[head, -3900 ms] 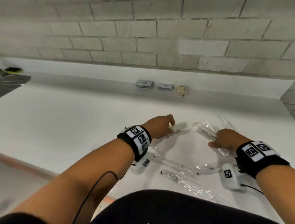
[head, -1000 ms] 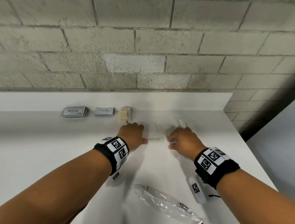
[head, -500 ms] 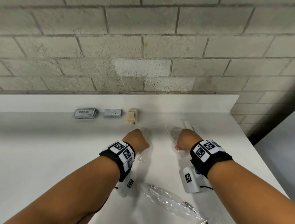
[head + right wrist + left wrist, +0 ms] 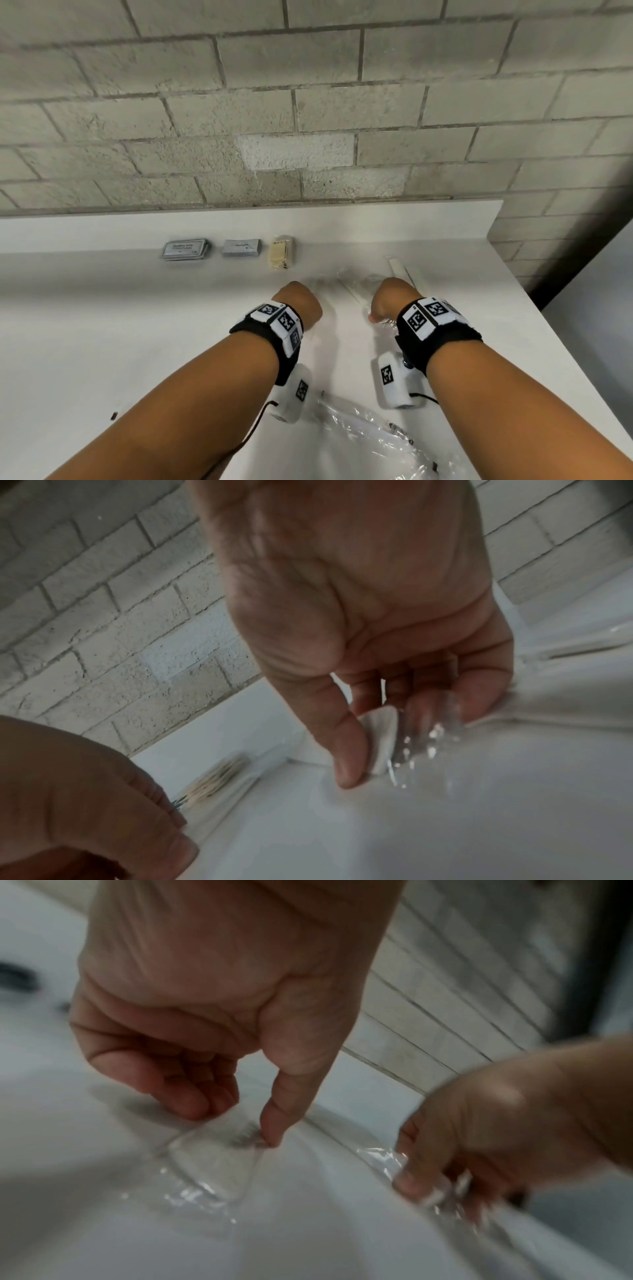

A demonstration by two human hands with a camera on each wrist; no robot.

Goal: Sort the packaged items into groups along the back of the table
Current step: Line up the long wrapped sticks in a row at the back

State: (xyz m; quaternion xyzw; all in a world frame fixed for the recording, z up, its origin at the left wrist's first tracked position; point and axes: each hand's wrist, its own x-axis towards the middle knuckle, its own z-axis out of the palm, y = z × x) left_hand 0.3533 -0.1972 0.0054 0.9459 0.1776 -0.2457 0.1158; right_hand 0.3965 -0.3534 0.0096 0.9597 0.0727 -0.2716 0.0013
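Note:
My left hand (image 4: 298, 304) (image 4: 232, 1123) has curled fingers, and its thumb and fingertips pinch the end of a clear packet with a comb (image 4: 219, 1153) that lies on the white table (image 4: 102, 325). My right hand (image 4: 388, 301) (image 4: 377, 746) pinches a clear wrapped packet with a white pad (image 4: 380, 737) between thumb and fingers, just above the table. Along the back lie a stack of grey shampoo sachets (image 4: 185, 250), a stack of grey-blue sachets (image 4: 241, 247) and a beige packet (image 4: 282, 256). Both hands are right of and nearer than that row.
More clear packets (image 4: 356, 284) and long white wrapped sticks (image 4: 407, 270) lie just beyond my right hand. A crumpled clear bag (image 4: 370, 435) sits near the front between my forearms. The table's right edge (image 4: 534, 308) is close; a block wall (image 4: 308, 102) stands behind.
Both hands have drawn back a little from the back of the table. The left hand lay flatter over its packet a second ago and is now curled on it.

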